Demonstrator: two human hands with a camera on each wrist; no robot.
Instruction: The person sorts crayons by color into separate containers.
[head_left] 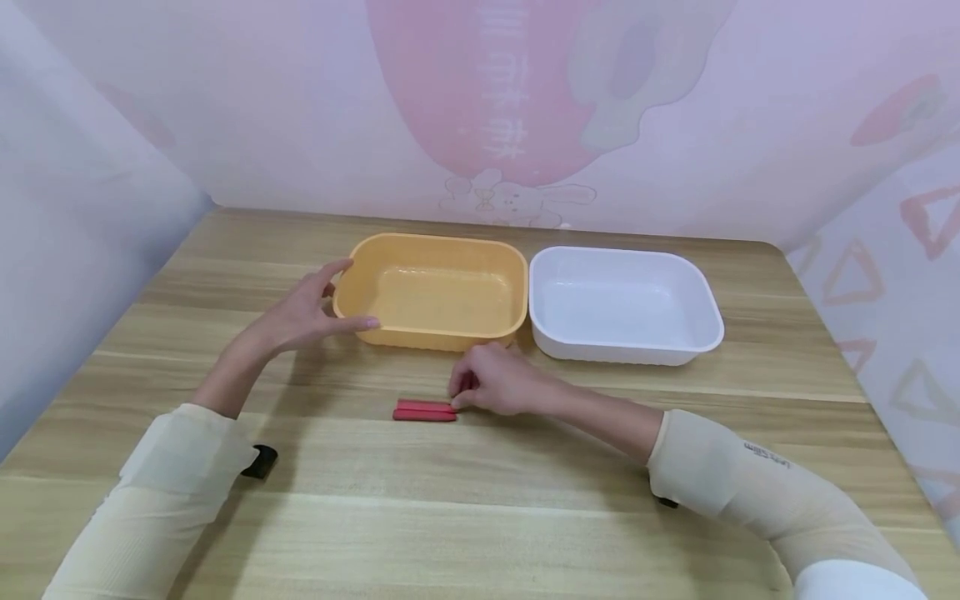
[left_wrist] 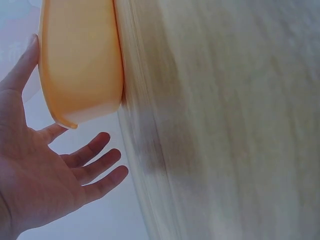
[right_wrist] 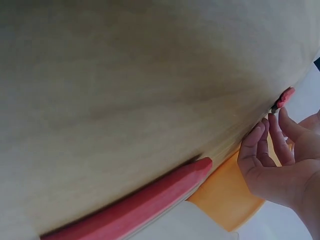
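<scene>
An orange tub (head_left: 435,287) stands empty at mid-table with a white tub (head_left: 622,304) just to its right. My left hand (head_left: 307,312) is spread at the orange tub's left corner, thumb along the far rim and a finger by the near wall. In the left wrist view the left hand (left_wrist: 50,165) shows an empty palm beside the orange tub (left_wrist: 80,60). Two red sticks (head_left: 424,410) lie side by side in front of the orange tub. My right hand (head_left: 495,379) rests at their right end, fingers loosely curled. The right wrist view shows that right hand (right_wrist: 280,165) holding nothing, near a red stick (right_wrist: 150,200).
The wooden table (head_left: 480,517) is walled by pink and pale printed sheets at the back and both sides. The white tub is empty and sits close to the right rear corner. Bare wood lies between the sticks and the near edge.
</scene>
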